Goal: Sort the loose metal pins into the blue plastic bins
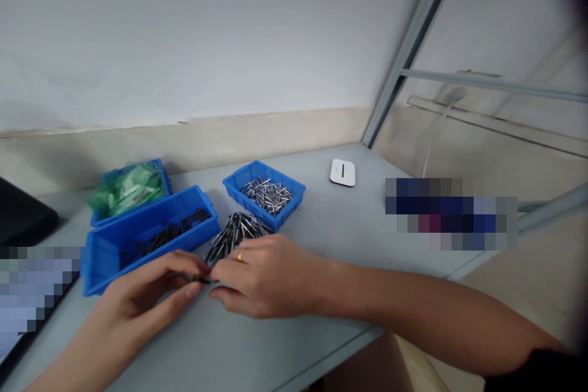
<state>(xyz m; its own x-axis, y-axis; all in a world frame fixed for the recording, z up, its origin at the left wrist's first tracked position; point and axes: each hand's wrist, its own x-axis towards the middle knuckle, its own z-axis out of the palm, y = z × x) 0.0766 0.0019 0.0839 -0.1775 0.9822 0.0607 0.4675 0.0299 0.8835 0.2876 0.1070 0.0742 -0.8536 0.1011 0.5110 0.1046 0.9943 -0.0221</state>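
My left hand pinches a small dark, thin piece between thumb and fingertips. Right at its tip is my right hand, with a ring on one finger; its fingers are drawn together, and what they grip is hidden. Just behind the hands lies a heap of thin black-and-silver pieces. A long blue bin beside my left hand contains loose thin black parts. Farther back, a smaller blue bin contains many silver metal pins.
Green plastic bags fill another blue bin at the back left. A white square device lies toward the back right of the grey table. A metal frame post rises at the right, and a black object stands at the left edge.
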